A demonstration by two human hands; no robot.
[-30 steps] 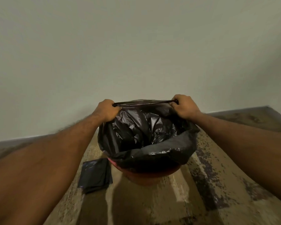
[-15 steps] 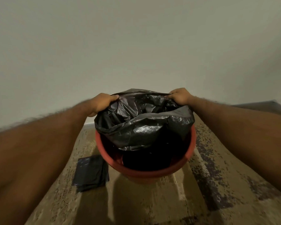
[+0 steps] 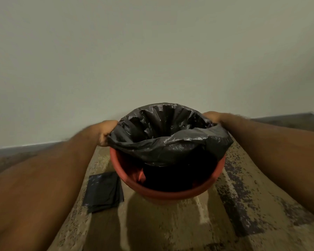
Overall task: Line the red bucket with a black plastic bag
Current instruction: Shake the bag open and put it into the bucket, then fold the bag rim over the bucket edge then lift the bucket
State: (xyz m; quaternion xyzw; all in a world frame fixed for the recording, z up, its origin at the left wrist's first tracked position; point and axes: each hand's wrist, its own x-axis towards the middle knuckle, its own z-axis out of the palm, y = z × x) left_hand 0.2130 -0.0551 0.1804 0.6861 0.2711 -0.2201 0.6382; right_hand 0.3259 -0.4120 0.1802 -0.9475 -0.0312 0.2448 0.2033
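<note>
The red bucket (image 3: 163, 193) stands on the floor in front of the wall. A black plastic bag (image 3: 170, 138) hangs into it, its mouth spread wide above the rim. The bag's far edge sits over the back of the bucket, while its near edge sags loose inside, leaving the front rim bare. My left hand (image 3: 106, 132) grips the bag's left edge beside the rim. My right hand (image 3: 213, 116) holds the right edge, mostly hidden behind the plastic.
A folded stack of black bags (image 3: 103, 192) lies on the floor left of the bucket. A pale wall (image 3: 152, 51) rises right behind it. The floor (image 3: 243, 205) is mottled brown with dark stripes.
Both hands moved apart and down to the bucket's sides, spreading the bag's mouth wider. The far edge now sits over the back rim; the near edge slipped off the front rim.
</note>
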